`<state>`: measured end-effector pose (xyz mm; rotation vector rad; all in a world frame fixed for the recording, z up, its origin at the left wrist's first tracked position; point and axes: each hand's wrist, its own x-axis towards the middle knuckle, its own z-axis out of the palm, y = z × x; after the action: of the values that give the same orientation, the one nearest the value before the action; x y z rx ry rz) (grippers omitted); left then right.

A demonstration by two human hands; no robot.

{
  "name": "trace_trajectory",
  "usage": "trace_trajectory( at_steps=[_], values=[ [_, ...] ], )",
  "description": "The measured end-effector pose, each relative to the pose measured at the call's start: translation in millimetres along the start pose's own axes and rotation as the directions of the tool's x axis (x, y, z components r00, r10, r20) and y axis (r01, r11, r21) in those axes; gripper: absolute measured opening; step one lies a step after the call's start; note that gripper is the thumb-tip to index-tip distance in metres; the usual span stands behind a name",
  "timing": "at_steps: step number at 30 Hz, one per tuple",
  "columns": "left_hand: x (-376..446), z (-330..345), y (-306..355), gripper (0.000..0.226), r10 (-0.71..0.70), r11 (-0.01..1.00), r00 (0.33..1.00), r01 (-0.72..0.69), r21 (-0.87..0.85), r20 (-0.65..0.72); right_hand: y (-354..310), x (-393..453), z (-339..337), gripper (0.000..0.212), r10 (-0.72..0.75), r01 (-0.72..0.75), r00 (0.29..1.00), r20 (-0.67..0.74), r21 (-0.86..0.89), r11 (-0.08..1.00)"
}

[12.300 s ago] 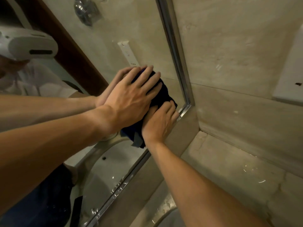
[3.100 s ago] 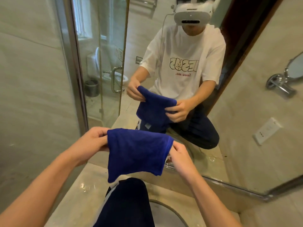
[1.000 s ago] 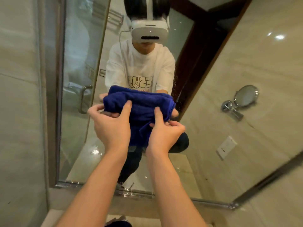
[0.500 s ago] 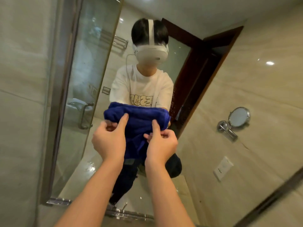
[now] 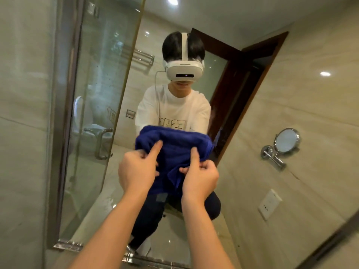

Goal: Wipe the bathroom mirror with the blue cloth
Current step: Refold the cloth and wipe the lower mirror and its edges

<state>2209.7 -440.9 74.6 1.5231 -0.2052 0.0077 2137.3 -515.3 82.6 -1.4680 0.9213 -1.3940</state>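
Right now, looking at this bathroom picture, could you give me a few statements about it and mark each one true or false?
1. Both hands hold the blue cloth. True: the left hand and the right hand each grip its lower part, with a thumb lying up on the cloth.
2. The cloth is spread out flat. False: it is bunched and folded.
3. A small round mirror on a metal arm shows to the right of the cloth. True.
4. The cloth lies on the counter. False: it is held up in front of the bathroom mirror.
5. The white wall socket is above the small round mirror. False: it is below it.
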Motion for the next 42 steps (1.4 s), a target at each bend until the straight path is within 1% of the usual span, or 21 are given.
trace_trajectory(
  at_steps=[2,4,6,8,10,12,14,16,18,20,23,25,26,28,29,30,32,34,36,38,42],
  values=[
    [-12.7,1.4,-9.8,0.048,-0.025,0.999,0.999,0.024,-0.035,-0.023,7.5,-5.0,-4.0,0.036,0.065,-0.066,0.996,0.059,0.012,0.998],
    [-22.0,6.7,-2.9,0.038,0.025,0.994,0.997,-0.032,-0.103,-0.069,-0.2,-5.9,-4.6,0.028,0.076,-0.081,0.994,0.079,0.063,0.995],
    [-27.6,13.0,18.2,0.03,0.125,0.974,0.987,-0.141,-0.175,-0.1,-19.2,-0.4,-5.5,0.021,0.003,-0.012,0.998,0.058,0.15,0.989],
    [-25.6,20.0,46.8,0.03,0.242,0.944,0.964,-0.259,-0.203,-0.107,-46.0,12.9,-6.4,0.023,-0.162,0.153,0.987,0.025,0.216,0.964],
    [-17.9,29.0,75.3,0.036,0.324,0.917,0.941,-0.338,-0.213,-0.102,-72.9,31.4,-7.7,0.035,-0.349,0.349,0.937,-0.021,0.123,0.929],
    [-12.0,38.0,97.9,0.043,0.378,0.909,0.921,-0.389,-0.15,-0.097,-90.9,50.6,-10.6,0.043,-0.453,0.451,0.891,-0.041,-0.053,0.891],
    [-9.1,46.1,106.9,0.046,0.403,0.911,0.91,-0.409,-0.049,-0.102,-92.8,63.7,-14.3,0.042,-0.454,0.444,0.89,-0.037,-0.157,0.882],
    [-11.7,52.8,100.5,0.044,0.408,0.912,0.907,-0.409,0.018,-0.101,-75.8,67.2,-19.8,0.037,-0.427,0.409,0.903,-0.052,-0.203,0.89],
    [-20.8,59.3,76.0,0.046,0.378,0.924,0.922,-0.37,0.093,-0.089,-41.5,60.4,-28.6,0.032,-0.395,0.379,0.917,-0.052,-0.195,0.905],
    [-39.1,65.4,36.2,0.046,0.309,0.94,0.95,-0.296,0.169,-0.054,2.3,47.2,-43.3,0.029,-0.316,0.306,0.949,-0.022,-0.189,0.933],
    [-68.9,72.7,-15.9,0.039,0.133,0.983,0.991,-0.13,0.132,-0.011,49.8,33.0,-66.2,0.029,-0.168,0.174,0.985,0.049,-0.16,0.972],
    [-78.6,79.6,-28.5,0.037,0.025,0.999,0.998,-0.024,0.028,-0.051,56.8,33.7,-75.4,0.03,-0.086,0.095,0.993,0.078,-0.131,0.987],
    [-80.1,82.9,-29.9,0.038,-0.03,0.997,0.996,0.024,-0.074,-0.083,55.6,35.8,-78.0,0.032,-0.057,0.066,0.995,0.076,-0.119,0.991],
    [-86.4,87.3,-24.0,0.045,-0.144,0.943,0.98,0.093,-0.319,-0.14,50.2,38.4,-79.7,0.043,-0.022,0.027,0.998,0.052,-0.095,0.995],
    [-90.3,88.8,-20.5,0.051,-0.162,0.925,0.974,0.095,-0.368,-0.157,48.0,38.1,-79.4,0.047,-0.022,0.026,0.999,0.038,-0.088,0.996],
    [-94.2,90.5,-16.7,0.057,-0.131,0.937,0.977,0.066,-0.342,-0.171,46.4,37.6,-78.8,0.047,-0.043,0.046,0.999,0.029,-0.09,0.995],
    [-98.4,93.5,-9.9,0.063,-0.041,0.976,0.982,0.0,-0.22,-0.182,44.9,38.4,-77.4,0.035,-0.123,0.125,0.992,0.022,-0.12,0.985],
    [-92.9,94.1,-5.7,0.056,-0.034,0.986,0.981,0.001,-0.167,-0.192,40.9,42.4,-76.4,0.024,-0.179,0.184,0.983,0.045,-0.152,0.971],
    [-84.7,94.2,-0.8,0.043,-0.001,0.988,0.983,-0.028,-0.155,-0.184,31.0,50.0,-76.5,0.019,-0.217,0.222,0.975,0.049,-0.165,0.961],
    [-78.5,97.5,16.9,0.035,0.102,0.981,0.985,-0.123,-0.153,-0.141,11.5,63.6,-80.0,0.021,-0.259,0.257,0.966,0.003,-0.135,0.957],
    [-64.4,115.5,96.9,0.038,0.325,0.93,0.942,-0.335,-0.151,-0.09,-60.4,107.4,-96.5,0.026,-0.397,0.389,0.913,-0.09,-0.095,0.916]
  ],
)
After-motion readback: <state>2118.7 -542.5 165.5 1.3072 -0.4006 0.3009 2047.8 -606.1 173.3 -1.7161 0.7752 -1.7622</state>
